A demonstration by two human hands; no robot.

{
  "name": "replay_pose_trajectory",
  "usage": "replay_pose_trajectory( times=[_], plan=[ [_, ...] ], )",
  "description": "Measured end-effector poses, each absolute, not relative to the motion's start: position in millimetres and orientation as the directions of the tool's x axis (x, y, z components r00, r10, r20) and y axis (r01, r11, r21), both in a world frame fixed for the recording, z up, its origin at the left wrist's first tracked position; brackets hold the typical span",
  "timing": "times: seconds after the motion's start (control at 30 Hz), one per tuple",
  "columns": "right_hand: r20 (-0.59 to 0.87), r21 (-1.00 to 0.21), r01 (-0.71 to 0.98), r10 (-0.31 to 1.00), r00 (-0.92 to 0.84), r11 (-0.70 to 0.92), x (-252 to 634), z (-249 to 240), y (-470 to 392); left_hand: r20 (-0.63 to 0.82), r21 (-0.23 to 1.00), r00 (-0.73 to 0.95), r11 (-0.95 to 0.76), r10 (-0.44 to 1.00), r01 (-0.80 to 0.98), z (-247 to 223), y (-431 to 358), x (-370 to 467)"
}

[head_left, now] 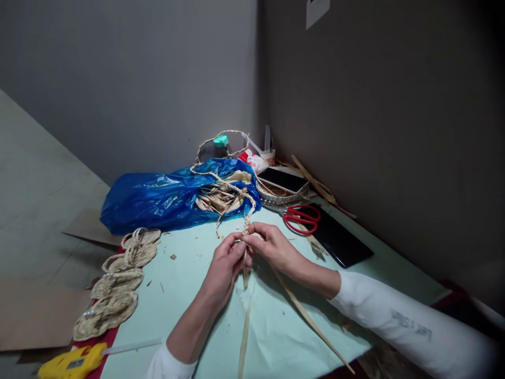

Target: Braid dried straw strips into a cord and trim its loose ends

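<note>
The left hand (228,261) and right hand (272,246) were pinching the near end of the braid (246,225) at the table's (189,284) middle, fingers closed, though exactly which strands each gripped was hard to tell! Beyond lay the blue bag (150,197); right, the red-handled scissors (303,219); left, woven straw pieces (118,283).

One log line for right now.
left hand: pinching plaited strand | right hand: pinching same strand | red-handled scissors: unheld | blue bag: open, fibre showing
</note>
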State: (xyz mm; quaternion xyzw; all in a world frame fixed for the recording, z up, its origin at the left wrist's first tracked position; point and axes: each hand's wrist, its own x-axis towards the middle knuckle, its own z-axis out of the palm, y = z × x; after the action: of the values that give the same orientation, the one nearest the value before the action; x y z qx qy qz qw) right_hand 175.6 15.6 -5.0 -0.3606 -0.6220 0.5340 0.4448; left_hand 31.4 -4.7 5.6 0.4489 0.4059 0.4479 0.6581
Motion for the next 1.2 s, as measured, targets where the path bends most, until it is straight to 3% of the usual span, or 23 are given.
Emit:
replay_pose_trajectory(
  times=[0.13,0.3,0.43,0.7,0.83,0.93,1.03,1.2],
  plan=[
    [0.235,-0.924,0.232,0.931,-0.281,0.303,177,-7,13,-0.137,0.961,0.217,0.183,0.967,-0.205,1,-4,31],
    [0.228,-0.870,0.348,0.910,-0.348,0.351,174,-4,4,-0.094,0.995,0.023,0.094,0.995,-0.022,-4,-6,30],
    [0.239,-0.798,0.452,0.898,-0.371,0.399,172,-1,0,-0.107,0.989,-0.037,0.102,0.994,-0.106,-5,-9,32],
    [0.259,-0.816,0.342,0.824,-0.505,0.466,184,15,5,-0.167,0.901,0.070,0.181,0.983,-0.395,1,-7,31],
    [0.134,-0.892,0.290,0.816,-0.562,0.346,203,20,25,-0.158,0.918,0.122,0.191,0.980,-0.347,1,-9,27],
    [0.050,-0.971,0.202,0.936,-0.349,0.127,214,23,54,-0.152,0.949,0.159,0.189,0.975,-0.252,-2,-10,25],
    [0.065,-0.962,0.244,0.970,-0.235,0.123,211,26,86,-0.147,0.971,0.198,0.180,0.969,-0.160,-4,-10,26],
    [0.038,-0.956,0.255,0.927,-0.374,0.142,179,42,128,-0.131,0.979,0.242,0.163,0.961,-0.120,-3,-10,27]
  ],
)
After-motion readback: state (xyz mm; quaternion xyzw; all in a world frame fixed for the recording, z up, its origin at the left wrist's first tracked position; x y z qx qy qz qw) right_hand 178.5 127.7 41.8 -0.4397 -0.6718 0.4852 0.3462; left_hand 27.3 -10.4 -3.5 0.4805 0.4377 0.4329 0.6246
